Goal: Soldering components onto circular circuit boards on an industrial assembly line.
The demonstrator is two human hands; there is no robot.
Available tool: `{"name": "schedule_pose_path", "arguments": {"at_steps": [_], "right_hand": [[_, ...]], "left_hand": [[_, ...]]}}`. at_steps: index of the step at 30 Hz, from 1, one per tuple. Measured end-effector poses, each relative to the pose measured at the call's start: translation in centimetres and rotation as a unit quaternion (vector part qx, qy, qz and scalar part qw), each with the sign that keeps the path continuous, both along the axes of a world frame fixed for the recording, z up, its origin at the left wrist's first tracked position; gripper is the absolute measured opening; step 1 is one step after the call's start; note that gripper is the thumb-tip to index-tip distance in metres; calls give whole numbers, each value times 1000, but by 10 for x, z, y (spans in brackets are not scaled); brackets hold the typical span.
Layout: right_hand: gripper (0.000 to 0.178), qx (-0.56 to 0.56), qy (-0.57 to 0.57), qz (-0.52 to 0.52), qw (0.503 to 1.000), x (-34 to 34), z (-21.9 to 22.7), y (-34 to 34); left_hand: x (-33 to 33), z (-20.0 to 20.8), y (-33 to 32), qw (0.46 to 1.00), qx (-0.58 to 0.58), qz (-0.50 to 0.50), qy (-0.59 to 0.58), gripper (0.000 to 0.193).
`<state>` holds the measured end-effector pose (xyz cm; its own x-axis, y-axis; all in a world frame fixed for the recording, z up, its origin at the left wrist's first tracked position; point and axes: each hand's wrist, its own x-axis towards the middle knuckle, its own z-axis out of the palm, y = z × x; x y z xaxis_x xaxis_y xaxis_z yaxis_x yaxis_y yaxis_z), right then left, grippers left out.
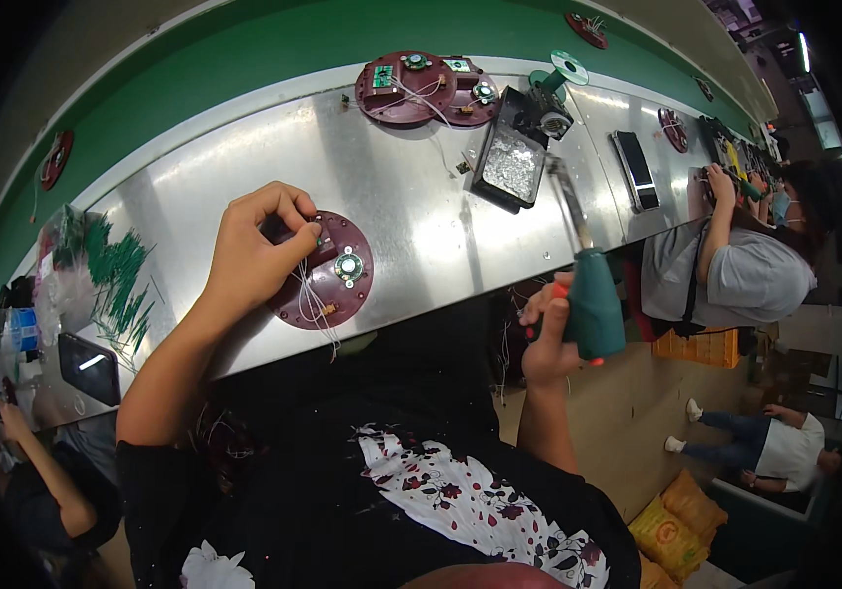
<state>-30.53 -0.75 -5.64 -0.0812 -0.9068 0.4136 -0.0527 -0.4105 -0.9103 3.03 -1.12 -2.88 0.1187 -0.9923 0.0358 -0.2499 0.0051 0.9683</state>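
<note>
My left hand [269, 240] is over a dark red round plate [355, 240] on the metal bench. Its thumb and fingers are pinched together at the plate's upper part; whatever is between the fingertips is too small to make out. The plate carries a small round green board [348, 266], and white wires [309, 294] trail over its near edge. My right hand [546, 339] is wrapped around a soldering iron [596, 304] with a thick green handle and red parts. The iron stands upright in front of the bench edge, its blurred metal tip pointing to the black solder tray [511, 172].
Two more wired plates [406, 90] lie at the back beside a green spool [567, 67]. A phone [634, 171] is to the right, another [89, 368] at the left near cut green wires [121, 270]. Co-workers sit on both sides; one person [784, 447] is farther off right.
</note>
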Motion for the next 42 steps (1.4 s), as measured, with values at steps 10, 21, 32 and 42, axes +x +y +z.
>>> {"name": "schedule_pose_path", "arguments": {"at_steps": [10, 21, 32, 42], "right_hand": [[30, -102, 102, -24, 989, 5, 8, 9], [30, -1, 66, -44, 997, -29, 35, 32], [24, -53, 132, -44, 989, -30, -8, 22], [38, 76, -84, 91, 989, -22, -9, 22]], "left_hand": [[23, -4, 24, 968, -93, -24, -233, 11], [16, 9, -17, 969, -126, -48, -208, 7], [151, 22, -112, 900, -96, 80, -418, 35], [22, 50, -160, 869, -170, -96, -455, 102]]}}
